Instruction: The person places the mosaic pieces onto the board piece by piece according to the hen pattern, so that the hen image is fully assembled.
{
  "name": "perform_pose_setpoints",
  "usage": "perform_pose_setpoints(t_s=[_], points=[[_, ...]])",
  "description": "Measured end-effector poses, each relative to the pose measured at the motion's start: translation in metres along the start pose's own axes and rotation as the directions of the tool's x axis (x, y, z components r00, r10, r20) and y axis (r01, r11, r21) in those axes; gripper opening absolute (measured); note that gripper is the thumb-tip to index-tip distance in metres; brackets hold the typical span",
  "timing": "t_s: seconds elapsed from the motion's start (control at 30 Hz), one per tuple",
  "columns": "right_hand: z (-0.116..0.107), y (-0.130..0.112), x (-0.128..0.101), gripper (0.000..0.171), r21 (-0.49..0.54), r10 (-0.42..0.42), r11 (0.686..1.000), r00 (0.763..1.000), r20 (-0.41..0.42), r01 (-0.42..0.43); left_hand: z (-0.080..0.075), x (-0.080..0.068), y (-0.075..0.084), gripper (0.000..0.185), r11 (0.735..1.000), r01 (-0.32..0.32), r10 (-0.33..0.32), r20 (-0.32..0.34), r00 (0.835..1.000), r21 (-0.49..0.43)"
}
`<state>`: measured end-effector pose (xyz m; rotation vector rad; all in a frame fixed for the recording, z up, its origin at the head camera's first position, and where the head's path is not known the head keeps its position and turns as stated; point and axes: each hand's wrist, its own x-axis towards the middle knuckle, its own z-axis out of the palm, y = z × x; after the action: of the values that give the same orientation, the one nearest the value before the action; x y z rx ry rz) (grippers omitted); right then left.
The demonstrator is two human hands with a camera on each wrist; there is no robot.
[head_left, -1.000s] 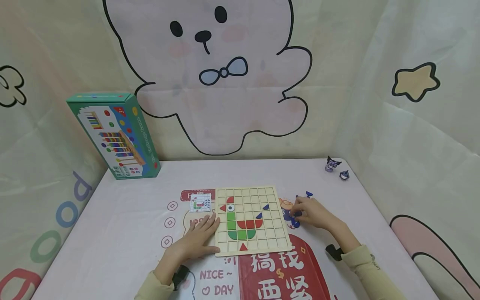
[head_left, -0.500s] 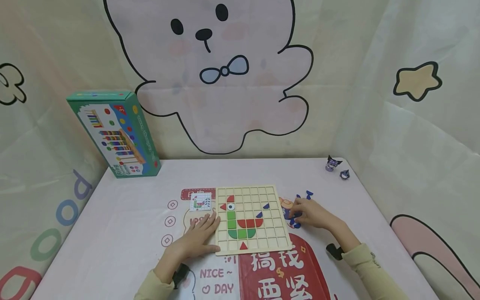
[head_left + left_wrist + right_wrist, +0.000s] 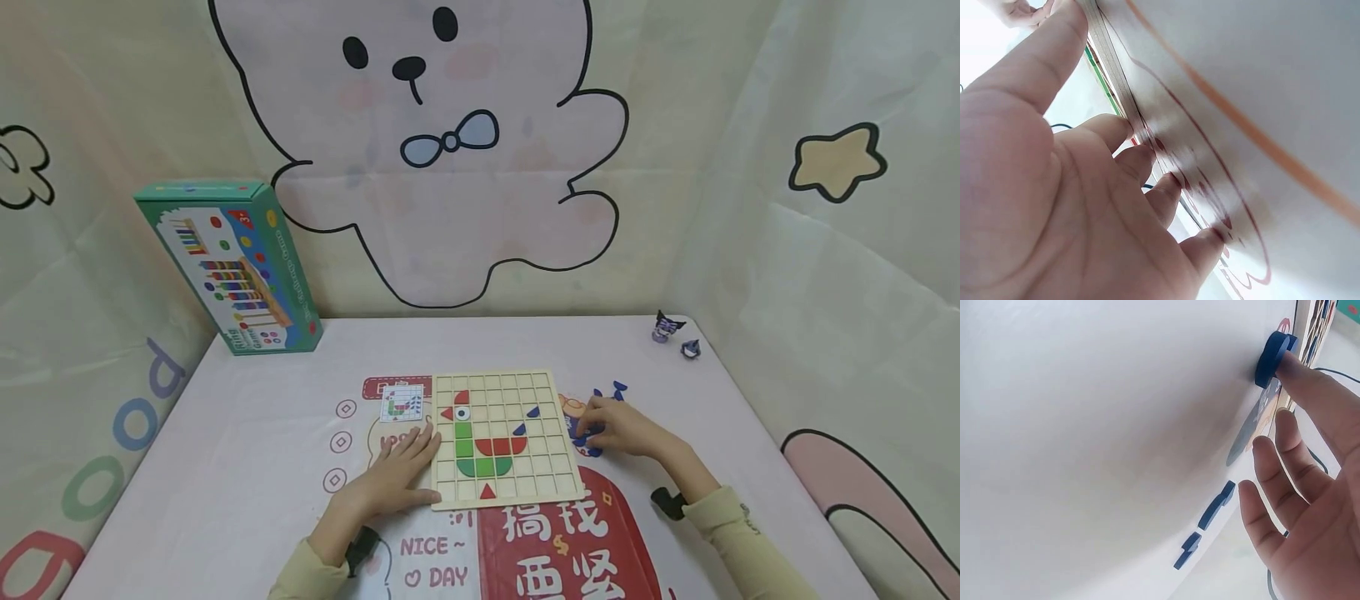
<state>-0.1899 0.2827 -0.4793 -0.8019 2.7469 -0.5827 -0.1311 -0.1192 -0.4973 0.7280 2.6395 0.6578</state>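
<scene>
My left hand [image 3: 397, 479] lies spread on the table, fingertips and thumb at the left edge of a wooden grid board [image 3: 540, 483]. Set on the board are red, green, white and blue pieces forming a bird-like figure, including a red half-boat row [image 3: 500, 447], green squares [image 3: 463, 439] and two small blue pieces [image 3: 533, 412]. To the board's right, my right hand [image 3: 626, 425] reaches over loose blue pieces. In the right wrist view a digit's tip touches a thick blue piece [image 3: 1270, 359]; the other fingers are loosely bent and hold nothing.
More blue pieces [image 3: 1216, 505] lie beyond the right fingers. A small pattern card [image 3: 402, 403] sits left of the board. A green toy box [image 3: 232, 267] stands at the back left, and two crumpled purple wrappers [image 3: 664, 327] lie at the back right corner.
The right hand stays over the loose blue pieces, and the piece near its thumb has shifted slightly. The left hand and the board have kept their places.
</scene>
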Motion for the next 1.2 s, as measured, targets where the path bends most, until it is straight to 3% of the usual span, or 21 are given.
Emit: perform_pose_setpoints(t_s=[0.67, 1.2], points=[[0.001, -0.004, 0.004, 0.010, -0.058, 0.005, 0.998, 0.996, -0.088, -0.010, 0.000, -0.001, 0.000, 0.087, 1.000, -0.020, 0.020, 0.002, 1.000, -0.008], [-0.001, -0.023, 0.026, 0.007, -0.024, -0.121, 0.993, 0.989, -0.083, 0.119, 0.000, 0.000, 0.001, 0.086, 1.000, -0.004, 0.004, 0.002, 1.000, 0.006]])
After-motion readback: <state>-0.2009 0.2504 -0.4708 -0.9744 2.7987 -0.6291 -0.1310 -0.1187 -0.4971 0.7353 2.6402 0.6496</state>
